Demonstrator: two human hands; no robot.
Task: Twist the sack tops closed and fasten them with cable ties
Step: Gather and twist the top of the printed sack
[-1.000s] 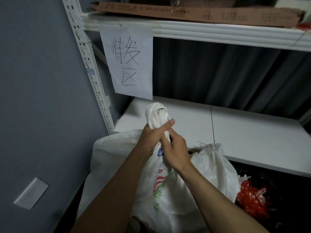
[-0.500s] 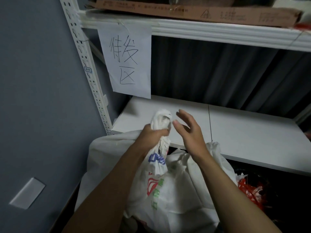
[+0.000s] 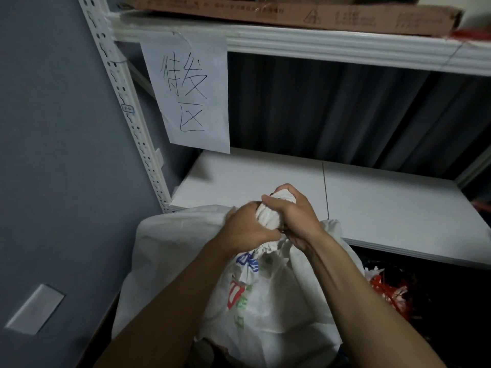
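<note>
Both forearms are extended forward from the bottom of the view and are brought together over a white sack (image 3: 265,301) printed in blue, red and green, which is stood just below the front edge of the lower shelf board (image 3: 385,208). The sack top (image 3: 268,217) is gathered into a twisted bunch and is gripped by both hands at once. The left hand (image 3: 247,229) is curled round the neck from the left, with its back turned up. The right hand (image 3: 297,216) is wrapped round the bunch from the right, its thumb pointed left across it. The two hands are pressed against each other at the neck, and only a little white fabric is left showing between them and above the right fist. A second white sack (image 3: 172,235) is seen just behind and to the left. Half a second earlier the right hand was held off the sack, fingers spread, beside the bunch, which then stood clear above the left fist. The left hand's hold on the neck is unchanged. A handwritten paper sign (image 3: 191,94) is hung from the upper shelf (image 3: 318,46).
</note>
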